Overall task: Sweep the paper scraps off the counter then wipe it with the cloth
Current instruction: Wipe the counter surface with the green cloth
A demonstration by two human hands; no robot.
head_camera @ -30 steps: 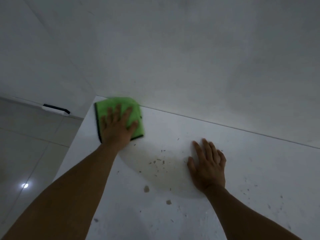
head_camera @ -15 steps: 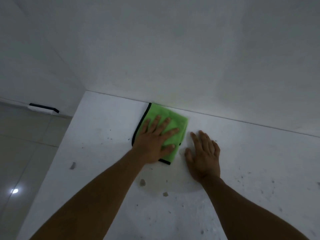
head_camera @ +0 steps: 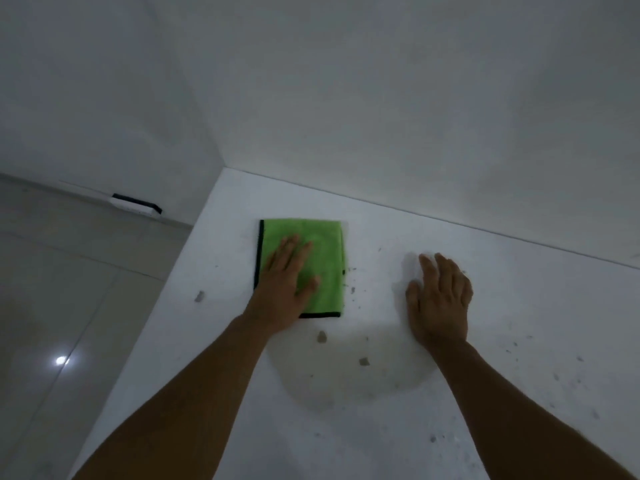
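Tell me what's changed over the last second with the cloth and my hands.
The left hand slid the green cloth from the counter's back left corner rightward along the wall, then back left and nearer you. It stayed flat on the cloth. The right hand stayed planted, palm down; scraps remain.

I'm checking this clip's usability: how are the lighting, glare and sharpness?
Head view: dim and greyish, with the wall darkening toward the corners; one bright glare spot on the floor tile; soft focus overall, so the specks on the counter look smeared; the green cloth and both hands stay readable.
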